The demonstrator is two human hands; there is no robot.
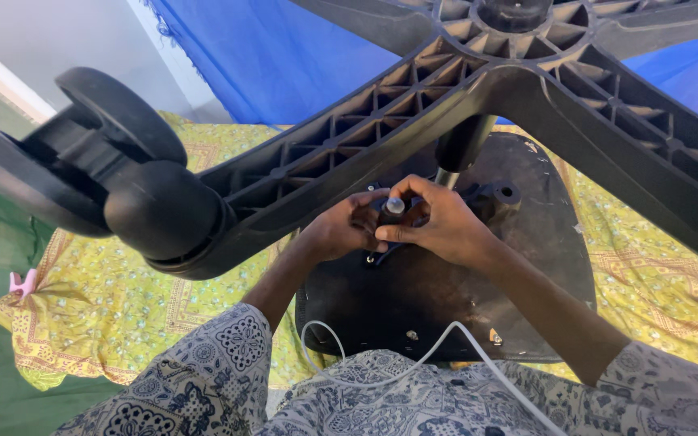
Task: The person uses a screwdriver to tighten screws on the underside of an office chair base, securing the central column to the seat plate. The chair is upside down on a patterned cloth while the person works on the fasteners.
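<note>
Far left, twin black caster wheel (82,161) on the end of the black star-shaped chair base (478,89), way up close. Centre, left hand (341,230) curled around a small dark tool (391,211), right hand (438,222) pinching its silvery top. Both right over the upturned black seat underside (446,299), resting on a yellow patterned cloth (648,266). White cable (414,363) across the lap.

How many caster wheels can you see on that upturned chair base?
1. The twin-wheel caster sits at the end of the base arm reaching to the left. The other arms run out of the picture, so their casters, if fitted, are hidden.
</note>
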